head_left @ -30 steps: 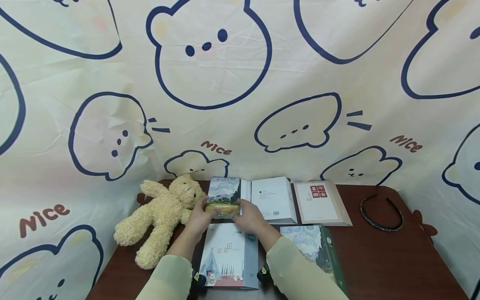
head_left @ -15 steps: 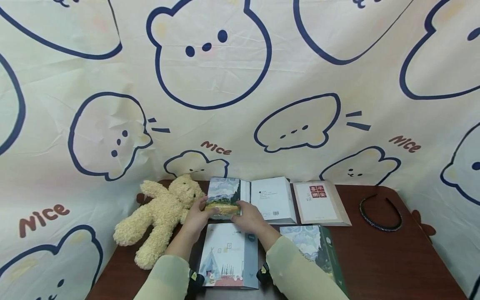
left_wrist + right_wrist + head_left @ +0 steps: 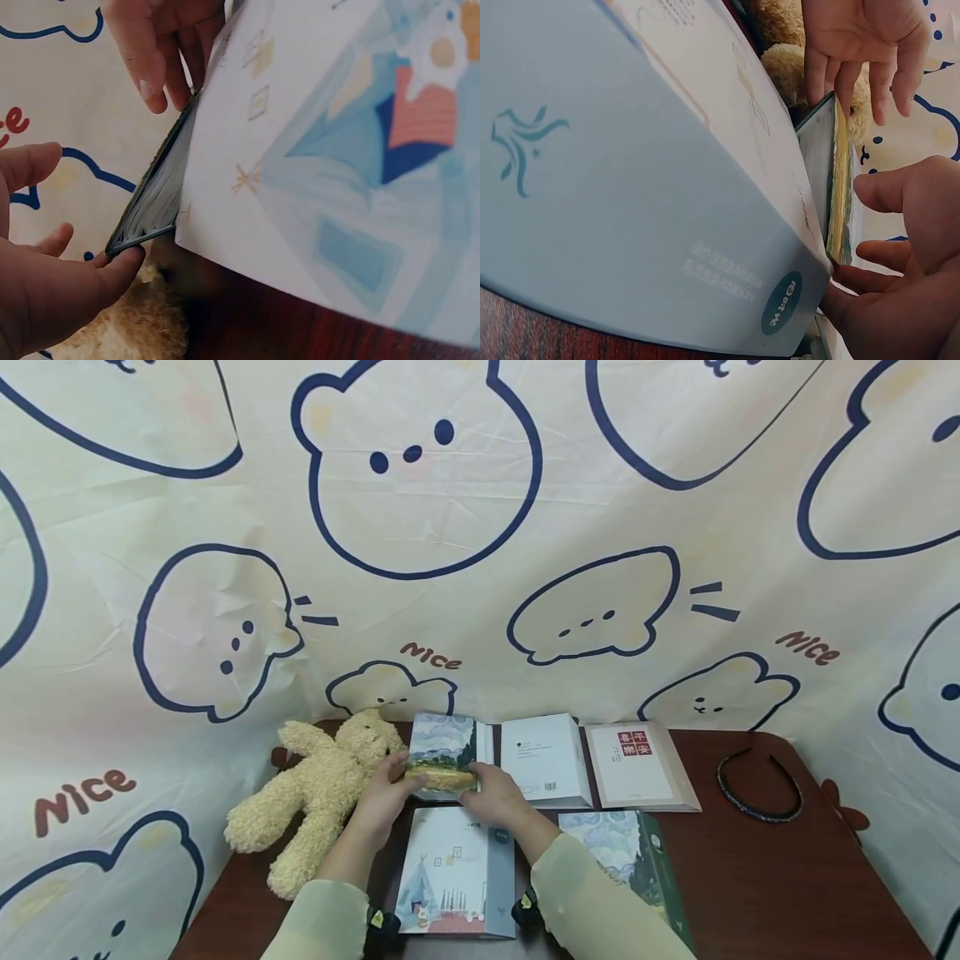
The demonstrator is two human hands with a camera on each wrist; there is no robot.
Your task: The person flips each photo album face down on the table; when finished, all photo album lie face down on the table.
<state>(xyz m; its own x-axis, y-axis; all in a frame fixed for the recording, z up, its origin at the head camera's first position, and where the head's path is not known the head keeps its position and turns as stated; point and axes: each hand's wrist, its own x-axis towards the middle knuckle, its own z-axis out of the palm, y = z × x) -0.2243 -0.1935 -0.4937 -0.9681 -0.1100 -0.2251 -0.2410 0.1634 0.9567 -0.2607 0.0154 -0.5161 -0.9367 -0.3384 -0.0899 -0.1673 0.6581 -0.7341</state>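
A painted-landscape book point(image 3: 444, 743) lies at the back of the table, between both hands. My left hand point(image 3: 384, 797) touches its lower left side, the thumb reaching over the cover. At its lower right corner my right hand point(image 3: 491, 795) touches the edge. In the left wrist view, the left hand point(image 3: 56, 285) has its fingertips against the book's corner point(image 3: 154, 187), where the page edges show. The right wrist view has the right hand point(image 3: 907, 262) with extended fingers against the opposite corner. In front lies a pale tent-illustrated book point(image 3: 450, 877) with a blue-grey side strip.
A cream plush bear point(image 3: 322, 802) lies left of the hands. Rightward along the back are a white book point(image 3: 543, 760) and one with red characters point(image 3: 637, 768). A green-spined book point(image 3: 622, 860) sits nearer, by the right sleeve. A dark headband point(image 3: 761, 797) lies far right.
The landscape book has slid slightly left, along with my left hand. My right hand has followed a little the same way. The other books and the bear stay put.
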